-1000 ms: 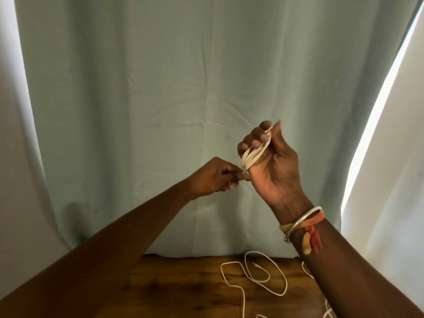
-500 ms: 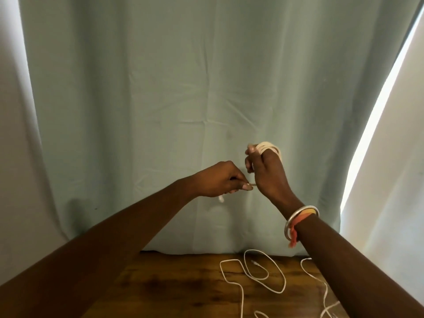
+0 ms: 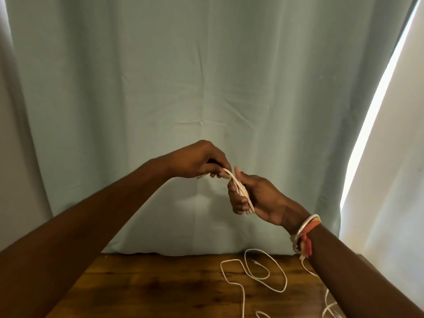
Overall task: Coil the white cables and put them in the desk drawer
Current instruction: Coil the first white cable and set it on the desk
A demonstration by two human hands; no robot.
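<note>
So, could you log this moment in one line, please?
left hand, right hand grip coiled cable | loose cable on desk

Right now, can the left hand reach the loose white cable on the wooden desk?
Probably not yet: nothing blocks the way to the loose white cable, but the left hand pinches the coiled white cable.

We see a pale green curtain [image 3: 206, 88] of matt woven cloth, creased in soft folds. The desk top [image 3: 160, 290] is dark-stained wood, grain plain, with a faint sheen. The coiled white cable [image 3: 242, 191] has a smooth, plastic-looking sheath, as does the loose white cable [image 3: 285, 277] on the wood. On the right wrist, a silver bangle [image 3: 304, 223] looks like polished metal, beside a thread band [image 3: 307, 245], orange and red, matt and frayed.
</note>
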